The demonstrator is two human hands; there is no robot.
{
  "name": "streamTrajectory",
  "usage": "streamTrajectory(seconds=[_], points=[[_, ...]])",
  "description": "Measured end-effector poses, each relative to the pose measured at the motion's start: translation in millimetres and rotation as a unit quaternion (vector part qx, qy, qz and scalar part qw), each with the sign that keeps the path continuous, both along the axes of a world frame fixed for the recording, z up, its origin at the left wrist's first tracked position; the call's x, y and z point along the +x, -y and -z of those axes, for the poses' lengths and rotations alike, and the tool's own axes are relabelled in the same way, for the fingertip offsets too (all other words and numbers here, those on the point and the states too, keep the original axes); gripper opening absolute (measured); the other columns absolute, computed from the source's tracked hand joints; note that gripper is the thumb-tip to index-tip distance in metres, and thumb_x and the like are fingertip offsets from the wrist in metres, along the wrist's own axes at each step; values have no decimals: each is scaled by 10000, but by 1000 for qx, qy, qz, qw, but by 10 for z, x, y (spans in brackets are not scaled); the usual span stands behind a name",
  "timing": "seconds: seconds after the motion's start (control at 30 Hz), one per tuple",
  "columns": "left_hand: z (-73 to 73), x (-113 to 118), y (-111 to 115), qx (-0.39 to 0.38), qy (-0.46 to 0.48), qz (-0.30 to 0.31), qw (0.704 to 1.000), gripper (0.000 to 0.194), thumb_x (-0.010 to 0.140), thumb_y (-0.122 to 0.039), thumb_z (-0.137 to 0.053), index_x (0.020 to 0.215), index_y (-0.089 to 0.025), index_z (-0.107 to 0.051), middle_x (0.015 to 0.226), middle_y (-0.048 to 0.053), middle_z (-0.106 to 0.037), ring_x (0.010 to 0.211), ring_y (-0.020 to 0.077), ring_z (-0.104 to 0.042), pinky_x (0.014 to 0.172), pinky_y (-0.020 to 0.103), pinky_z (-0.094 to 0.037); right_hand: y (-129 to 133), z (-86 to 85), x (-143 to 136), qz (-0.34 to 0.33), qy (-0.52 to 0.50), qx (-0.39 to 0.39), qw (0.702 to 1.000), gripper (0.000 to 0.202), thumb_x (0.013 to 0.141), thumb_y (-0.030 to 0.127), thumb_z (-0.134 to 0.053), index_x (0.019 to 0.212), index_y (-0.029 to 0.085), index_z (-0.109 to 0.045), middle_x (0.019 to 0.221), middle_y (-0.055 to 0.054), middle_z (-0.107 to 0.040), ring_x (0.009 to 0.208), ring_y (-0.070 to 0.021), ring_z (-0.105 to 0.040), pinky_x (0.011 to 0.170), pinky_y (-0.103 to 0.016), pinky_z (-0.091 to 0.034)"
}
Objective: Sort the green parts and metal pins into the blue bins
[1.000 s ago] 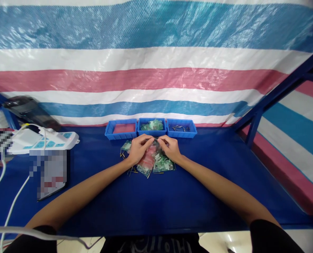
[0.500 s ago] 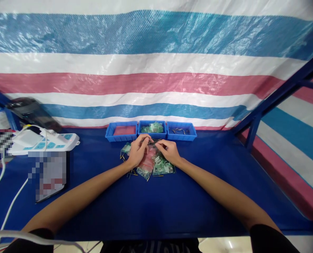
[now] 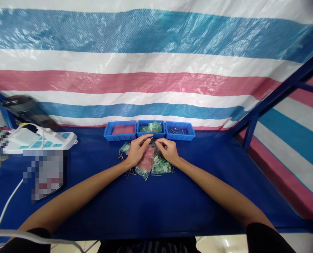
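My left hand (image 3: 138,151) is closed in a pinch, thumb against forefinger, above a pile on the table. Facing it, my right hand (image 3: 168,151) is also pinched, its fingertips close to the left ones. A tiny thin piece seems to show between them, too small to name. Under the hands lie clear bags with red contents (image 3: 146,160) and bags with green and white contents (image 3: 161,166). Another green bag (image 3: 124,147) pokes out left of my left hand. Thin gold and dark metal pieces (image 3: 130,172) are scattered around the pile's edge.
Behind the pile stand three blue trays: the left tray (image 3: 106,133) holds red sheets, the middle tray (image 3: 150,134) green bags, the right tray (image 3: 181,136) thin metal pieces. At left are a power strip (image 3: 66,140), a blurred-out flat object (image 3: 49,175), white cables and a dark bottle-like object (image 3: 30,110).
The whole view has shifted slightly, so things appear a little further left. Both hands stay pinched close together over the pile, with only small fingertip movement.
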State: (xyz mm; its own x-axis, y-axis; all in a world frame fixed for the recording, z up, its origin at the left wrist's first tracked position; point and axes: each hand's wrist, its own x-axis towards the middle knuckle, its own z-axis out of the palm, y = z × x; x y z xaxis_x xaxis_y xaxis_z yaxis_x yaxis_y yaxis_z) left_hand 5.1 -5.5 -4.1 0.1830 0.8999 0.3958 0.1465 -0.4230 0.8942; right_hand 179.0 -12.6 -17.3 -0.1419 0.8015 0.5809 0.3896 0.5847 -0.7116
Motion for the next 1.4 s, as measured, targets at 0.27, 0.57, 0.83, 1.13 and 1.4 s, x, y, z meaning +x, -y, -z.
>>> streamTrajectory(seconds=[0.27, 0.57, 0.83, 1.13, 1.4], points=[[-31, 12, 18, -35, 1, 21, 999, 324, 893, -364, -562, 1152, -169, -571, 545, -61, -446, 461, 77, -376, 470, 180, -321, -7, 34, 0, -15, -4, 15, 1000, 232, 899, 328, -541, 1016, 172, -666, 669, -6, -618, 548, -117, -528, 575, -236, -446], [-36, 5, 35, -40, -11, 25, 999, 289, 889, -351, -571, 1118, -176, -577, 513, -66, -435, 452, 75, -359, 453, 176, -295, 1, 34, -12, -24, 6, 18, 1000, 196, 902, 316, -541, 932, 168, -665, 665, -8, -601, 557, -119, -509, 576, -240, -422], [1, 19, 16, -33, 49, 33, 998, 267, 917, -371, -526, 1075, -169, -599, 678, -19, -548, 454, 61, -427, 471, 192, -361, 18, 10, 13, -31, 12, -1, 999, 205, 925, 326, -495, 826, 179, -597, 621, 23, -507, 538, -107, -445, 553, -235, -365], [11, 5, 8, 9, -4, 6, 1000, 196, 836, -342, -645, 876, -153, -672, 780, 28, -627, 597, 108, -532, 526, 202, -423, 15, 38, 29, -28, -38, -41, 998, 250, 949, 383, -437, 825, 192, -540, 599, 21, -487, 520, -111, -444, 503, -225, -356], [13, 1, 8, 41, -11, -3, 999, 170, 855, -328, -628, 876, -170, -685, 855, 44, -638, 689, 133, -577, 566, 219, -455, 13, 30, 24, -21, -19, -25, 999, 235, 946, 343, -452, 830, 179, -574, 653, 6, -546, 553, -108, -477, 545, -224, -376]])
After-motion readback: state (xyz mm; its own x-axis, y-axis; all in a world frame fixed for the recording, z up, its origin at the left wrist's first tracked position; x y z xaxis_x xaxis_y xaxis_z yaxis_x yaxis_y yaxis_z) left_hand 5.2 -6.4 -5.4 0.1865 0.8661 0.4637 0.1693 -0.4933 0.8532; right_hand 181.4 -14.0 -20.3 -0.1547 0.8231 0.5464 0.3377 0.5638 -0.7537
